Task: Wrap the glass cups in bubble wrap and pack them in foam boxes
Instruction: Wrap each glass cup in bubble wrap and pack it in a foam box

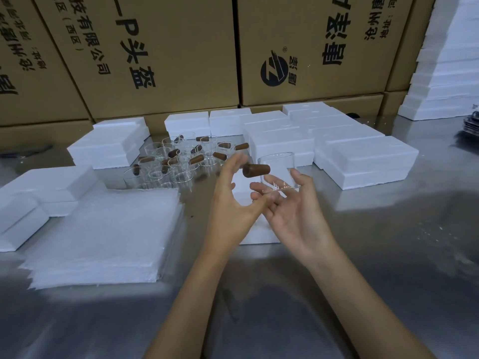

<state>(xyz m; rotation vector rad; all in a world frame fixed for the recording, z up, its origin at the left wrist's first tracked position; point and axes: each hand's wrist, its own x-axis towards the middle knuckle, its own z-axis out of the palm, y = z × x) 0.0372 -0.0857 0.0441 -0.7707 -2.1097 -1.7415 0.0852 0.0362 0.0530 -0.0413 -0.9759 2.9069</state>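
Two hands meet over the steel table (388,242), above a white foam box (256,235). One glass cup (278,172) rests upright on the fingertips of the right hand (293,213), whose fingers are loosely spread. The left hand (230,200) is open, fingers straight, near the cup's brown wooden handle (256,170). The cup is clear.

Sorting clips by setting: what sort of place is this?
Probably a warehouse packing bench: stacked printed cartons behind, many foam boxes, and a cluster of glass cups on the table.
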